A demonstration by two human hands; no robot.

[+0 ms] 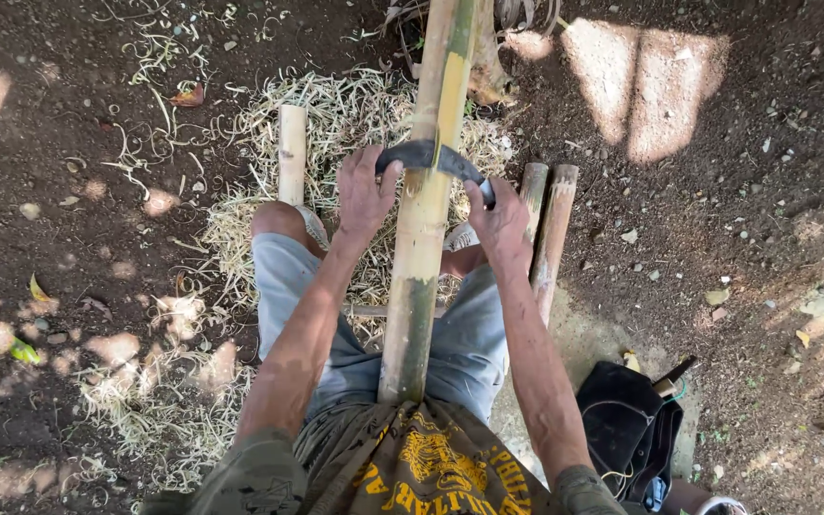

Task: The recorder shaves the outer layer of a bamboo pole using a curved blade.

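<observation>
**A:** What is hidden or hard to make out?

**B:** The long yellow-green bamboo pole (423, 205) runs out of view at the top edge, and its near end disappears against the person's olive printed shirt (402, 463). The dark curved metal blade (428, 157) is partly covered: each end vanishes inside a fist, so any handles cannot be seen. The person's feet are buried under the pole and arms. A black bag (627, 429) at the lower right is partly cut off, and what pokes out of it is too small to tell.

**A:** Where is the pole relative to the hands?

**B:** It lies between them, running from the person's lap, over grey-blue shorts (469, 334), away toward the top edge. The left hand (364, 195) sits just left of the pole, the right hand (500, 224) just right of it. Both hands are curled closed, each gripping one end of the blade, which crosses the top of the pole and touches it.

**A:** What surrounds them?

**B:** Bare dark soil ground (717, 238) with patches of sunlight. A pile of pale curly bamboo shavings (336, 114) spreads under and beyond the hands. A short pale bamboo piece (291, 153) lies left of the left hand; two short brownish bamboo pieces (545, 224) lie side by side just right of the right hand.
</observation>
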